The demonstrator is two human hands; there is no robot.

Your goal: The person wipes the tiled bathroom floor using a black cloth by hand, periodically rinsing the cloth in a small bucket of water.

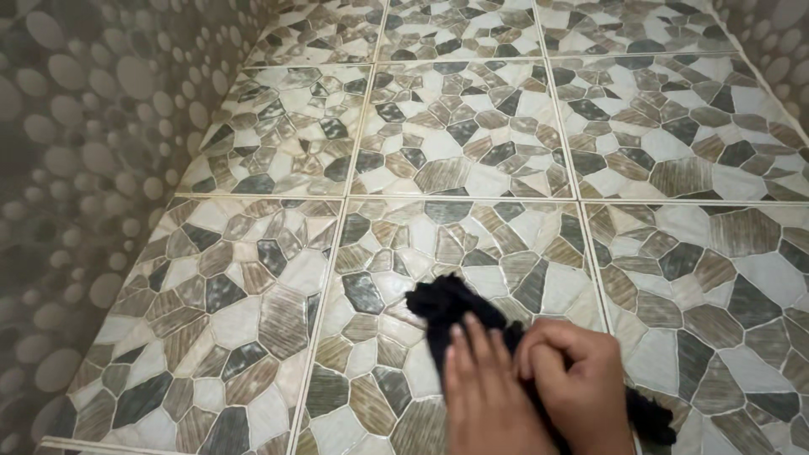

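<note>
Nearest me, I am pressing my left hand (482,388), fingers flat together, and my right hand (577,379), curled into a clamp, onto a black cloth (442,305) lying on the stone-patterned tiled floor (472,143); a pebble-patterned wall (76,168) is rising beyond on the left.

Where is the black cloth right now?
The black cloth lies on the tiled floor at the bottom middle of the head view, pressed under the left hand and gripped by the right hand.
</note>
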